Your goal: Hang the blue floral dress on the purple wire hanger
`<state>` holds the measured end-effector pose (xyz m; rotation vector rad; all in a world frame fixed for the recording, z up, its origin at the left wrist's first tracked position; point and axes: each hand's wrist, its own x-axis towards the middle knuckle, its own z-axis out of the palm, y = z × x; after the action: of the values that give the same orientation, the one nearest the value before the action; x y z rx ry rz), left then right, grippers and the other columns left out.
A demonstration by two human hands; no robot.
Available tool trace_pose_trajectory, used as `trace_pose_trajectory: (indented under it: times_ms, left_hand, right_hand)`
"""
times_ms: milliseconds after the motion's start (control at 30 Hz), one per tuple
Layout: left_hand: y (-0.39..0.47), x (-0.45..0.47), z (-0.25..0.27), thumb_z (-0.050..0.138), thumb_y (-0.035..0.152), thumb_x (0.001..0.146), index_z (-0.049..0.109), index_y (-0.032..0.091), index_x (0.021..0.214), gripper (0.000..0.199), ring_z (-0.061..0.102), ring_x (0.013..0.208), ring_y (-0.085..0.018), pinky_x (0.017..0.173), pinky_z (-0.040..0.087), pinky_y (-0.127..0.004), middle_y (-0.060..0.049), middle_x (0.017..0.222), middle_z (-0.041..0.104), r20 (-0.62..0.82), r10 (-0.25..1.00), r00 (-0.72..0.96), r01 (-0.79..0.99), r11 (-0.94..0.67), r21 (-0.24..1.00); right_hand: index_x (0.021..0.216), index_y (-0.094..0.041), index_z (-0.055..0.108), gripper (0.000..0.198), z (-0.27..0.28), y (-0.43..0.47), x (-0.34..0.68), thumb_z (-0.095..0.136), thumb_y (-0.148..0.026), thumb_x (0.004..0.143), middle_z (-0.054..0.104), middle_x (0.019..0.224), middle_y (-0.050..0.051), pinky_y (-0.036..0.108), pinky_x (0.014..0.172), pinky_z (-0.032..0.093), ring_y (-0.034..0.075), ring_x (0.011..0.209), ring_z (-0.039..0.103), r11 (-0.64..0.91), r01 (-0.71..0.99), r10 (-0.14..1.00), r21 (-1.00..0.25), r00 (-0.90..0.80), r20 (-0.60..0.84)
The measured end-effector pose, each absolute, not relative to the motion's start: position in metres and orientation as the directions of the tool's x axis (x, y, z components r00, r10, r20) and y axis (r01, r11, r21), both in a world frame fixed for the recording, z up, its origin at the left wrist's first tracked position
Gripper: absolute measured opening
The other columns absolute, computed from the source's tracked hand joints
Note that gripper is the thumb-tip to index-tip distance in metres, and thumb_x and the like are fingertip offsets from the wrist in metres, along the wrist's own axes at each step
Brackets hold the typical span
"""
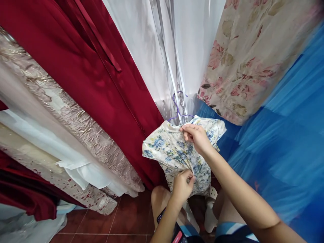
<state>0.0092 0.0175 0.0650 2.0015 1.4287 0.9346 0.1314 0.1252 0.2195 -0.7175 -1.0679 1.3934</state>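
Note:
A short-sleeved blouse (158, 143), cream with blue and yellow flowers, hangs on a thin purple wire hanger (176, 101) in front of me. At its neckline my right hand (196, 135) pinches the fabric between thumb and fingers. Lower on the front, my left hand (184, 184) is closed on the blouse's cloth, its fingertips pressed together. Creases run down the middle between the two hands. Whether there are buttons or a zip under my fingers is too small to tell. The hem hangs just above my knees.
Long garments hang all round: a dark red one (101, 84) and pale textured ones at left, a white one (136, 40) behind, a pink-flowered one (238, 67) and blue tulle (278, 152) at right. Pale ribbons (164, 50) dangle above the hanger. A phone (177, 233) lies by my lap above red tiles (129, 216).

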Motion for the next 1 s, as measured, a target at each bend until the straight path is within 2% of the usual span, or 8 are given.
trace_pose_trajectory:
  times_ms: [67,200,300,467,633,800,900,1000]
  left_hand:
    - [0.027,0.003,0.083,0.059,0.017,0.086,0.068,0.020,0.088,0.010,0.064,0.081,-0.019,0.075,0.048,-0.027,-0.004,0.084,0.069,0.293,0.942,0.162,0.556,-0.333,0.762]
    - [0.056,-0.009,0.150,0.056,0.027,0.093,0.063,0.021,0.121,0.030,0.064,0.074,-0.017,0.077,0.049,-0.028,-0.003,0.081,0.068,0.478,0.874,-0.085,0.481,-0.384,0.788]
    - [0.080,-0.011,0.199,0.048,0.029,0.097,0.054,0.021,0.134,0.038,0.062,0.070,-0.015,0.073,0.049,-0.026,-0.003,0.082,0.067,0.563,0.824,-0.063,0.434,-0.486,0.759]
    - [0.101,-0.001,0.229,0.055,0.028,0.094,0.066,0.018,0.095,0.015,0.063,0.076,-0.014,0.071,0.048,-0.023,-0.003,0.084,0.067,0.638,0.766,0.079,0.507,-0.582,0.636]
    - [0.103,0.004,0.230,0.058,0.028,0.093,0.063,0.017,0.091,0.013,0.061,0.076,-0.014,0.072,0.047,-0.023,-0.002,0.082,0.064,0.717,0.690,-0.102,0.478,-0.598,0.643]
    - [0.122,-0.025,0.236,0.062,0.032,0.090,0.063,0.016,0.091,0.017,0.062,0.075,-0.013,0.073,0.048,-0.023,-0.001,0.079,0.064,0.717,0.619,-0.321,0.414,-0.589,0.694]
    - [0.140,-0.059,0.228,0.066,0.030,0.086,0.063,0.014,0.088,0.017,0.061,0.072,-0.012,0.072,0.048,-0.023,-0.001,0.076,0.063,0.639,0.605,-0.476,0.258,-0.598,0.759]
    - [0.155,-0.095,0.206,0.068,0.023,0.082,0.061,0.013,0.083,0.012,0.058,0.067,-0.009,0.070,0.047,-0.021,0.002,0.070,0.059,0.372,0.651,-0.662,-0.084,-0.557,0.826]
  right_hand:
    - [0.075,-0.016,0.067,0.019,0.218,0.120,0.134,0.064,-0.034,0.079,0.054,0.042,-0.004,0.022,0.039,0.017,0.007,0.037,0.035,0.112,-0.396,0.972,-0.911,-0.148,0.184]
    - [0.074,-0.017,0.066,0.020,0.218,0.110,0.138,0.064,-0.035,0.082,0.054,0.042,-0.004,0.023,0.041,0.020,0.008,0.038,0.037,0.150,-0.334,0.961,-0.930,-0.170,0.216]
    - [0.073,-0.017,0.066,0.020,0.219,0.107,0.141,0.062,-0.034,0.084,0.054,0.043,-0.004,0.023,0.042,0.023,0.008,0.038,0.036,0.192,-0.302,0.950,-0.934,-0.181,0.254]
    - [0.073,-0.019,0.062,0.024,0.207,0.109,0.138,0.062,-0.038,0.086,0.056,0.050,-0.004,0.024,0.046,0.028,0.010,0.043,0.040,0.274,-0.290,0.931,-0.917,-0.158,0.328]
    - [0.074,-0.019,0.061,0.028,0.175,0.115,0.128,0.061,-0.044,0.089,0.057,0.058,-0.001,0.028,0.059,0.041,0.015,0.057,0.053,0.358,-0.246,0.920,-0.900,-0.070,0.385]
    - [0.071,-0.019,0.060,0.030,0.148,0.111,0.134,0.058,-0.042,0.090,0.057,0.058,0.000,0.028,0.057,0.038,0.015,0.056,0.051,0.322,-0.137,0.931,-0.937,-0.134,0.339]
    - [0.070,-0.019,0.060,0.030,0.136,0.103,0.141,0.057,-0.040,0.091,0.058,0.058,-0.001,0.027,0.054,0.035,0.014,0.053,0.048,0.278,-0.118,0.938,-0.953,-0.181,0.296]
    - [0.069,-0.019,0.059,0.031,0.127,0.095,0.144,0.056,-0.039,0.092,0.057,0.056,-0.001,0.027,0.052,0.034,0.014,0.052,0.046,0.239,-0.111,0.939,-0.965,-0.227,0.259]
